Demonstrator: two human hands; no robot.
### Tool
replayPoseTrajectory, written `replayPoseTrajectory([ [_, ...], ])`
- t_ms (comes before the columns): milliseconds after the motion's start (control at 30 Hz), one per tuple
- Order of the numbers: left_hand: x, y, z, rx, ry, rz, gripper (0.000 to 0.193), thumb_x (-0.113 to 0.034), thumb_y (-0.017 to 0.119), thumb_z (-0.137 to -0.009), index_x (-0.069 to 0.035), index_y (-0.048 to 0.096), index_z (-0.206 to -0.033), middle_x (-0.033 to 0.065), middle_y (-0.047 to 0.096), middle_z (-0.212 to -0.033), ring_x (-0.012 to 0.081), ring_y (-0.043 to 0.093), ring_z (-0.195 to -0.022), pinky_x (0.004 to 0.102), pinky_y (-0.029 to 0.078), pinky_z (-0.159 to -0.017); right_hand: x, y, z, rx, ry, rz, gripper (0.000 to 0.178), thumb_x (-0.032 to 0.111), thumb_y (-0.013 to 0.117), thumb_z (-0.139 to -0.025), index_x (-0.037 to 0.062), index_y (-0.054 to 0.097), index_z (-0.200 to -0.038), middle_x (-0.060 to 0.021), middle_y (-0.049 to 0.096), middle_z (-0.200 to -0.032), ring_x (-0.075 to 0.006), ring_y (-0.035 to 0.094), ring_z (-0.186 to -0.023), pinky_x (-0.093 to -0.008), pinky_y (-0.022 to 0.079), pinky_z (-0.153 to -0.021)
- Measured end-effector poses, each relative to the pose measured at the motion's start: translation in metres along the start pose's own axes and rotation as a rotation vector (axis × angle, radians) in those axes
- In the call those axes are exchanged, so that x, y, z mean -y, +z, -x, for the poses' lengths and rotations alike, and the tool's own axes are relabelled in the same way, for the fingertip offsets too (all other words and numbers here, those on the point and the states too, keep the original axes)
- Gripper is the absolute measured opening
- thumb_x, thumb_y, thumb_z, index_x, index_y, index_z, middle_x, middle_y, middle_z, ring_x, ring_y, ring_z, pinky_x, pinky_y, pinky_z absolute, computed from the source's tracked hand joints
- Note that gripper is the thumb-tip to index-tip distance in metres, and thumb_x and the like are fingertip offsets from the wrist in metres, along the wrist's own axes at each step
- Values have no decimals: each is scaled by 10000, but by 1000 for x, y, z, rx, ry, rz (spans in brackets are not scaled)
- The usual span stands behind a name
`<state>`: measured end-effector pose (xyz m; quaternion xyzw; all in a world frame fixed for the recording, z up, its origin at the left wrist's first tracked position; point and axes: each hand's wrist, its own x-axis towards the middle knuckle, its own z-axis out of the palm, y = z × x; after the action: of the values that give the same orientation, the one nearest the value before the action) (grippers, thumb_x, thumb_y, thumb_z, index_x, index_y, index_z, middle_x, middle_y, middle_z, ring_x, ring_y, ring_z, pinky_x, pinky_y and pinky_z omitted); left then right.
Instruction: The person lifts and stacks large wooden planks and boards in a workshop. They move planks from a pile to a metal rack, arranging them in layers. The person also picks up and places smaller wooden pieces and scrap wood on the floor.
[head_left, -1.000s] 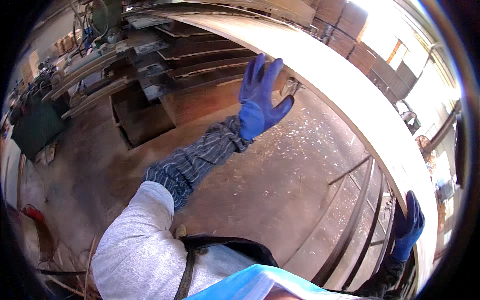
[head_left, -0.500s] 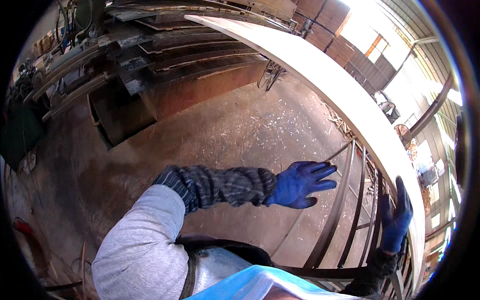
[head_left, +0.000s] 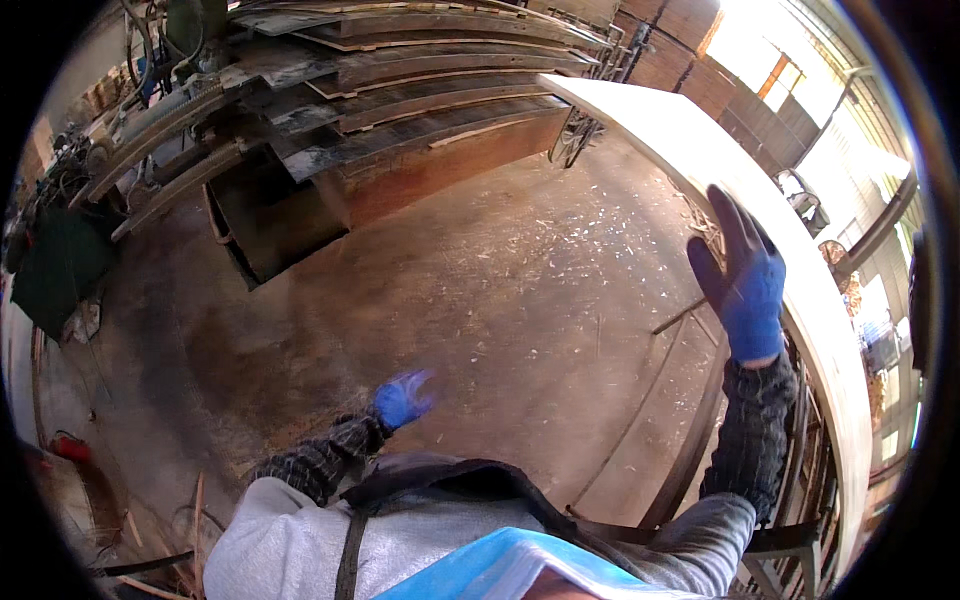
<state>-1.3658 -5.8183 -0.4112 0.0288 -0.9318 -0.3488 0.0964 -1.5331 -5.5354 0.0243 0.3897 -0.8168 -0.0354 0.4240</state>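
A long pale wooden board (head_left: 660,125) stretches along my right side, above a dark metal frame (head_left: 690,455). My right hand (head_left: 750,290), in a blue glove with dark fingers, is raised at the board's near long edge. Its fingers are stretched out, with the thumb apart; whether the palm presses on the edge, I cannot tell. My left hand (head_left: 403,398), also blue-gloved, is low in front of my body, over the floor and away from the board. Motion smears its fingers, and no object shows in it.
A machine with stacked dark layers (head_left: 430,90) stands at the far left, an open dark box (head_left: 280,225) at its near end. Wood chips litter the concrete floor (head_left: 560,250). Thin sticks (head_left: 197,520) lie at the lower left. Brown stacks (head_left: 690,75) stand at the back.
The board's far end has shifted right and nearer. My right hand has moved forward along the board's edge. My left hand has swung back left, toward my body.
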Motion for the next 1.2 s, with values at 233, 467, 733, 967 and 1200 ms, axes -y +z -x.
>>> replayPoseTrajectory([
  [233,74,34,69,-140,-230,244,445,-323,649,-806,-51,570,-1150,185,614,-1101,334,596,-1004,392,477,-868,-11,43,-24,-38,47,110,386,297,601,-837,137,593,-1188,-159,643,-1082,-305,643,-954,-381,521,-822],
  [467,189,85,117,0,-315,267,349,-240,653,-812,-9,604,-1069,178,645,-995,285,624,-911,361,498,-812,-46,20,22,-68,252,126,308,273,636,-817,131,656,-1091,-147,674,-972,-280,661,-889,-361,520,-799],
  [733,101,95,45,102,-256,431,333,-230,641,-816,5,627,-1051,181,652,-994,281,625,-911,348,493,-824,-99,-35,115,-118,280,186,294,191,649,-797,93,646,-1074,-155,662,-978,-305,651,-866,-359,518,-766],
  [967,57,126,14,242,-201,392,357,-256,642,-812,-13,627,-1073,186,641,-1039,297,613,-966,371,477,-858,-121,-74,162,-60,270,331,261,109,611,-793,54,627,-1047,-148,659,-1007,-310,644,-933,-365,513,-815],
  [1200,44,164,2,310,-198,406,377,-301,624,-822,-26,628,-1078,189,633,-1069,307,605,-999,381,470,-879,-142,-99,203,-24,302,306,370,47,626,-801,55,552,-1163,-169,630,-1099,-327,610,-1034,-397,478,-891],
])
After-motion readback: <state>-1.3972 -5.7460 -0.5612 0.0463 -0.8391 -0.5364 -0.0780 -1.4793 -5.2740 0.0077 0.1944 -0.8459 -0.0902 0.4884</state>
